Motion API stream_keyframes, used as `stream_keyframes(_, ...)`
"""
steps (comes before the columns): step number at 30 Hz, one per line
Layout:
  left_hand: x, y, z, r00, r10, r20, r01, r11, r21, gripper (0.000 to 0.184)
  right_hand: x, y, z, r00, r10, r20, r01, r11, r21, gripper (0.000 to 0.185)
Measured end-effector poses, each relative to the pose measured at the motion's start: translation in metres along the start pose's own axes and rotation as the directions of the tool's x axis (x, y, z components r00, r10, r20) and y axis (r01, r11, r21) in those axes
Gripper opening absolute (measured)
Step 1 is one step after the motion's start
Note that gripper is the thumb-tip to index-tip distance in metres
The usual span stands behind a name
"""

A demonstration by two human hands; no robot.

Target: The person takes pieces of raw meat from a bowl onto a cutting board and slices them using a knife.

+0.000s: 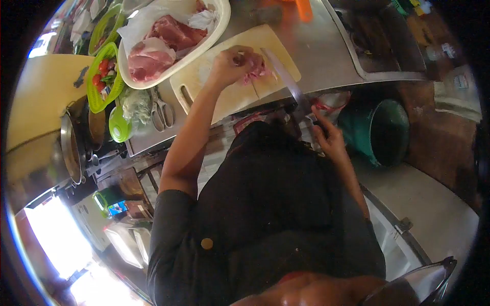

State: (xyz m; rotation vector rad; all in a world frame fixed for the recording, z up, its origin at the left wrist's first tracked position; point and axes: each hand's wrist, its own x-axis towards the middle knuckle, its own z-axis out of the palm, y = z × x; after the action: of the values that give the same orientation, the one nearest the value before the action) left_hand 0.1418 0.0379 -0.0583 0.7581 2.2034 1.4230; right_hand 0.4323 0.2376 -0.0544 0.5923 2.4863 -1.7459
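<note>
Slicing cleanly asks, in my judgement, that the left hand tuck its fingertips away from the long silver steel knife, and that the right hand draw it smoothly. The left hand is half curled over the small pink raw meat pieces, which lie just right of its fingers on the cream rectangular cutting board; how firmly it grips, I cannot tell. Farther right, the right hand is closed around the knife's handle.
</note>
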Motion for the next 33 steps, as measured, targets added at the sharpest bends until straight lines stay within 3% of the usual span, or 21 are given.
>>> stream_keyframes(2,0.001,0.005,-0.008,0.995,-0.074,0.065,0.09,0.949,-0.302,0.034,0.002,0.001,0.0,0.994,-0.105,-0.026,0.105,0.994,0.006,0.048)
stream_keyframes(5,-0.001,0.015,-0.006,0.994,-0.053,0.092,0.086,0.908,-0.41,0.039,0.001,-0.006,0.001,1.0,-0.027,-0.013,0.027,0.999,0.019,0.048)
stream_keyframes(8,0.003,0.032,-0.001,0.979,-0.123,0.165,0.198,0.775,-0.6,0.041,0.001,-0.014,0.0,1.0,0.02,-0.013,-0.02,1.0,0.017,0.048)
stream_keyframes(11,0.003,0.055,0.002,0.992,-0.067,0.105,0.122,0.682,-0.721,0.04,0.004,-0.009,0.004,0.972,-0.194,-0.129,0.199,0.98,0.021,0.048)
stream_keyframes(14,0.027,0.021,0.005,0.983,0.004,0.184,0.121,0.741,-0.66,0.047,0.004,-0.006,0.005,0.98,-0.127,-0.156,0.126,0.992,-0.013,0.047)
stream_keyframes(15,0.023,0.019,0.005,0.992,0.011,0.126,0.04,0.917,-0.397,0.046,0.003,-0.007,0.005,0.982,-0.125,-0.144,0.122,0.992,-0.032,0.047)
stream_keyframes(16,0.017,0.016,0.003,0.997,0.038,0.073,-0.031,0.996,-0.088,0.044,0.003,-0.009,0.006,0.983,-0.124,-0.132,0.118,0.992,-0.052,0.047)
stream_keyframes(17,0.012,0.014,0.002,0.996,0.081,0.029,-0.086,0.968,0.235,0.043,0.003,-0.01,0.006,0.985,-0.123,-0.121,0.115,0.991,-0.07,0.047)
stream_keyframes(20,-0.02,0.03,0.006,0.998,-0.049,0.025,0.023,0.783,0.622,0.035,0.002,-0.008,0.011,0.981,-0.178,-0.07,0.17,0.98,-0.108,0.047)
stream_keyframes(23,-0.037,0.004,0.014,0.992,0.045,-0.115,0.014,0.882,0.471,0.029,0.004,-0.011,0.021,0.999,-0.045,0.027,0.049,0.984,-0.173,0.048)
stream_keyframes(26,-0.04,-0.011,0.013,0.987,-0.097,-0.131,0.13,0.953,0.272,0.027,0.014,-0.003,0.029,0.988,-0.136,0.067,0.148,0.962,-0.231,0.05)
stream_keyframes(29,-0.041,0.002,-0.008,0.948,-0.317,0.025,0.307,0.934,0.18,0.028,0.019,-0.01,0.031,0.973,-0.23,0.02,0.228,0.943,-0.241,0.054)
stream_keyframes(32,-0.046,-0.017,-0.013,0.968,-0.252,0.007,0.246,0.949,0.198,0.025,0.023,-0.017,0.029,1.0,-0.02,0.009,0.022,0.969,-0.244,0.054)
stream_keyframes(33,-0.049,-0.016,-0.013,0.975,-0.222,-0.023,0.221,0.95,0.219,0.025,0.024,-0.017,0.029,1.0,-0.031,0.005,0.031,0.962,-0.27,0.054)
